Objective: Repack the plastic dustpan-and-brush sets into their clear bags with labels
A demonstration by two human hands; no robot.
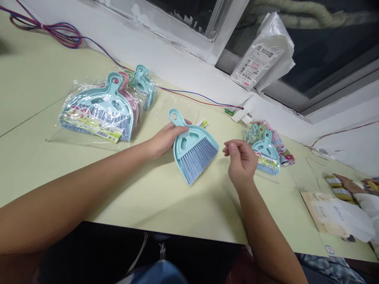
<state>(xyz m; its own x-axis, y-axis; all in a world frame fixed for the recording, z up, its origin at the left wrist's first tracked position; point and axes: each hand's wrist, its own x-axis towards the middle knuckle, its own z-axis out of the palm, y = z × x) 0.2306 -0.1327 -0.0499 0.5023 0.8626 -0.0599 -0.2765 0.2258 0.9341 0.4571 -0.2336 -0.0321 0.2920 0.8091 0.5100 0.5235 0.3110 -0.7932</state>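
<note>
In the head view my left hand [166,139] is closed on a small turquoise dustpan-and-brush set [192,138], with the thumb over the base of its handle. The blue-grey bristles face up, and the set is tilted above the table. Behind it a piece of yellow-green label card [203,124] peeks out. To the right of the set, apart from it, my right hand [241,159] has its fingers curled and the thumb pressed on them; whatever they may hold is hidden. Bagged dustpan sets [111,106] stand at the left, and more dustpan sets [268,152] lie just beyond my right hand.
The pale green table [133,197] runs along a white wall with windows. Red and blue cables [63,35] lie along the wall. A clear plastic packet with a printed label [254,65] leans on the sill. At right are a co-worker's sleeve [367,207] and a "Face" packet [325,213].
</note>
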